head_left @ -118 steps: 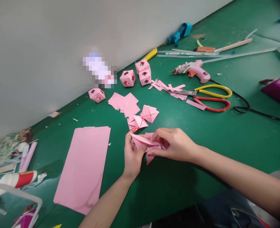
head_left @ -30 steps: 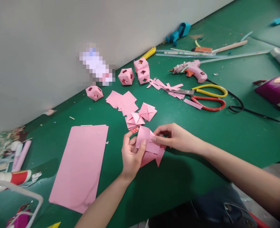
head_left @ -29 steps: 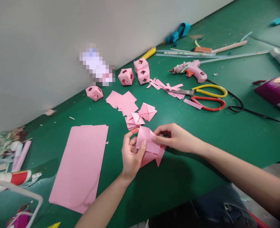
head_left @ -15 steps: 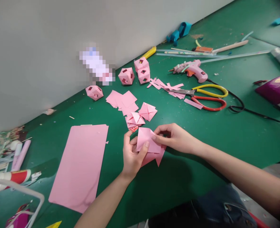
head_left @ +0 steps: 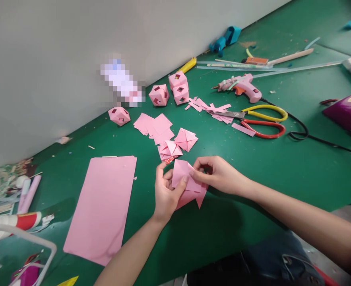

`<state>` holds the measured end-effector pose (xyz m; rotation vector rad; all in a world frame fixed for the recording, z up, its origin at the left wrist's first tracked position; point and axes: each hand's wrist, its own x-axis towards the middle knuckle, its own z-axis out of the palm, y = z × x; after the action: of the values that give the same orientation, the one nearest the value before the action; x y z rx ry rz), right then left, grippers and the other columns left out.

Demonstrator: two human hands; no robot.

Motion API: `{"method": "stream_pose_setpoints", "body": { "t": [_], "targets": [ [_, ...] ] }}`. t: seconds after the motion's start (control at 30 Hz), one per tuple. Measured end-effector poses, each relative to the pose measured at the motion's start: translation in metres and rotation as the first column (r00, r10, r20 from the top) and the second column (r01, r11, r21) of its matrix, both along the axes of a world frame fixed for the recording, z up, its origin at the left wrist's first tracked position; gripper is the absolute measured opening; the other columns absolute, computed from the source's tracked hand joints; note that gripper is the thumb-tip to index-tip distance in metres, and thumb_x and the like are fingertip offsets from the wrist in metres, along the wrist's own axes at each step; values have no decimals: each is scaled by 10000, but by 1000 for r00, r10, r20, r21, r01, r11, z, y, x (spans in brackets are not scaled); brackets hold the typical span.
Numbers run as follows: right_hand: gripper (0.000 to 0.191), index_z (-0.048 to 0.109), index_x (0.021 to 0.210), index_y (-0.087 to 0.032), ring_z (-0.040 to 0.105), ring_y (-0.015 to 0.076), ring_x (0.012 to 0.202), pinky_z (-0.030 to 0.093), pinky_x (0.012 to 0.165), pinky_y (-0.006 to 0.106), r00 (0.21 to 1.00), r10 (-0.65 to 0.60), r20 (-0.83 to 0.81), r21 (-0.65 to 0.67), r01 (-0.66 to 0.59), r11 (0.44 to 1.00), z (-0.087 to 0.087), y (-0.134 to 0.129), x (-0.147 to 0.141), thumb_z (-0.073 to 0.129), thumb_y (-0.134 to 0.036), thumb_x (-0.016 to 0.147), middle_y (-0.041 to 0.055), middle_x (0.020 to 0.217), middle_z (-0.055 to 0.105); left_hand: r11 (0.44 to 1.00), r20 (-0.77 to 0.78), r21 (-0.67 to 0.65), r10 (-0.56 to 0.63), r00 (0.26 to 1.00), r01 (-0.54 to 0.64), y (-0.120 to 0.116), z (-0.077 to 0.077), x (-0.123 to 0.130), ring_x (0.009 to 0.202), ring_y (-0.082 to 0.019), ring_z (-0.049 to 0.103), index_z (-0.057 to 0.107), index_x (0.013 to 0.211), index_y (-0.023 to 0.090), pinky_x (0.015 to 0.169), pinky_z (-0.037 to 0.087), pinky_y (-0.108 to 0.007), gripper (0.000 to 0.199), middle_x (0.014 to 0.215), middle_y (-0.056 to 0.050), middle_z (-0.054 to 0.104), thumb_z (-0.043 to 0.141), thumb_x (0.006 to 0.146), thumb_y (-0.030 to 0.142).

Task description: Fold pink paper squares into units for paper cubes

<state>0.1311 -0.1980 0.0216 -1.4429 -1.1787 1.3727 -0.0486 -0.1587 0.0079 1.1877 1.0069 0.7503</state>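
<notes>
Between both hands is a square of pink paper (head_left: 181, 171), one upper corner bent inward. My left hand (head_left: 167, 194) is closed on its left and lower side, thumb lying across the front. At the right edge, my right hand (head_left: 215, 172) pinches the paper and presses the bent corner with its thumb. Beneath the square, more pink paper (head_left: 187, 198) with a pointed tip shows on the table. Just beyond my fingers lie several folded pink squares (head_left: 171, 149) and another folded square (head_left: 186, 139). Further back is a loose pile of flat pink squares (head_left: 157, 127).
A large pink sheet (head_left: 103, 206) lies left of my hands. Pink paper polyhedra (head_left: 159, 95) stand near the wall. Scissors (head_left: 264, 123) with yellow and red handles rest by cut pink strips (head_left: 199, 104). Behind them is a pink glue gun (head_left: 247, 87) with a black cord.
My right thumb has shifted slightly left over the paper's corner, pushing it a little further inward. Both hands keep hold of the paper, and the view has moved slightly.
</notes>
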Motion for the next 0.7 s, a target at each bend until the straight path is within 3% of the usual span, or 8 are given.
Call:
{"method": "stream_pose_setpoints", "body": {
  "t": [0.2, 0.43, 0.7],
  "targets": [
    [145, 636, 730, -173, 535, 110, 557, 387, 527, 232, 999, 6, 37, 18, -7, 1000, 1, 1, -1, 641, -262, 844, -18, 620, 609, 1000, 1, 16, -8, 1000, 8, 0, 0, -2, 830, -178, 735, 370, 1325, 216, 753, 581, -268, 640, 965, -64, 742, 764, 827, 301],
    [149, 630, 716, -174, 516, 109, 556, 379, 529, 230, 999, 3, 35, 12, -4, 1000, 2, -1, -1, 649, -259, 838, -21, 610, 596, 999, 73, 14, -35, 997, 34, 1, -6, -7, 896, -203, 741, 371, 1353, 237, 784, 591, -303, 590, 1088, -99, 733, 708, 877, 327],
    [178, 638, 723, -171, 502, 106, 550, 375, 531, 233, 995, -3, 99, 35, -1, 999, 2, 0, -2, 645, -288, 857, -21, 610, 600, 999, -3, -33, 35, 999, -35, 0, -2, -2, 902, -235, 763, 363, 1354, 209, 762, 600, -299, 721, 1065, -123, 759, 799, 793, 333]
  ]
}}
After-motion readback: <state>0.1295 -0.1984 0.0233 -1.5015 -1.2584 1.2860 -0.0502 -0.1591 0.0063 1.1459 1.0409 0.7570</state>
